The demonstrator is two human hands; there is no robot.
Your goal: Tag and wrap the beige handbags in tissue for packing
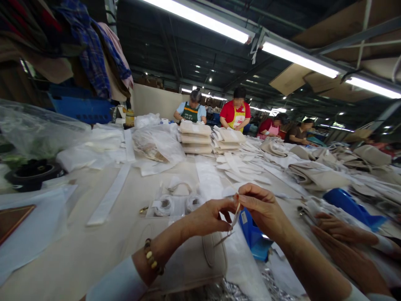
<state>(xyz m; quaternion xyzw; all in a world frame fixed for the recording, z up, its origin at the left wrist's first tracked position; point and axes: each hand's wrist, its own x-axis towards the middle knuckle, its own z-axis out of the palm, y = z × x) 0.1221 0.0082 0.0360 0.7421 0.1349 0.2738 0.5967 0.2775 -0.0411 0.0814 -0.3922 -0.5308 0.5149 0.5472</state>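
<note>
Both hands meet above the table in front of me, fingertips pinched close together. My left hand (pixel 208 215), with a beaded bracelet on its wrist, is closed around a thin pale strip (pixel 237 211). The upper end of the strip is pinched by my right hand (pixel 258 207). A thin pointed metal tool, perhaps thread snips (pixel 224 239), hangs below the left fingers; its grip is hidden. Under my hands lies a beige bag (pixel 188 263) with a looped strap. Two white rolls (pixel 164 205) wrapped in clear plastic sit just beyond it.
Blue plastic bins (pixel 255 236) stand right of my hands. A co-worker's hands (pixel 341 234) work at the far right. Stacked beige pieces (pixel 196 138) and plastic wrapping (pixel 156 144) lie farther back. A long white strip (pixel 109 194) lies at left. Several people work beyond the table.
</note>
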